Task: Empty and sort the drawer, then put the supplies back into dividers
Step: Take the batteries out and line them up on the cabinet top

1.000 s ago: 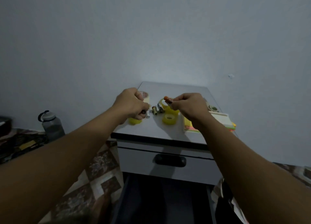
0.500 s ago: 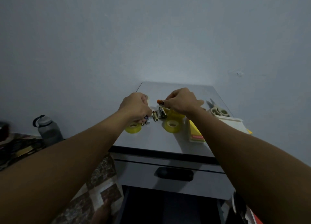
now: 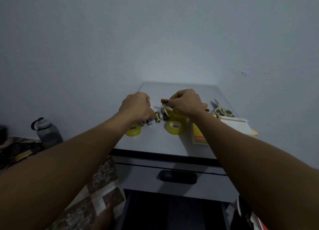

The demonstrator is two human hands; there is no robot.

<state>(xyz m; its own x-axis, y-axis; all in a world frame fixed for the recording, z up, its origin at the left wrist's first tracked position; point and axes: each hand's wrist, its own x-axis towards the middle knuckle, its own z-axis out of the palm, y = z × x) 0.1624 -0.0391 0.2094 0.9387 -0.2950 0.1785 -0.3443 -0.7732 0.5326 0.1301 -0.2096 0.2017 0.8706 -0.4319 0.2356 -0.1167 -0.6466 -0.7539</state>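
Note:
On top of the grey cabinet (image 3: 155, 143) lie several small batteries (image 3: 161, 116) in a row. My right hand (image 3: 186, 103) pinches an orange battery (image 3: 164, 100) above them. My left hand (image 3: 136, 107) is curled over the left end of the row, its fingertips on a battery (image 3: 149, 122). Two yellow tape rolls lie flat, one (image 3: 133, 129) under my left wrist and one (image 3: 174, 127) in front of the batteries; a third is half hidden behind my right hand. The closed drawer (image 3: 177, 177) with a dark handle is below; a lower dark drawer (image 3: 172, 212) stands open.
Sticky note pads (image 3: 198, 134) and a white pad (image 3: 236, 124) lie at the right of the cabinet top, with scissors (image 3: 221, 110) behind them. A grey water bottle (image 3: 46, 132) stands on the patterned floor at the left. The wall is right behind the cabinet.
My right hand has carried the orange battery a little to the left, above the row. My left hand stays on the batteries at the left end. The camera has tilted slightly.

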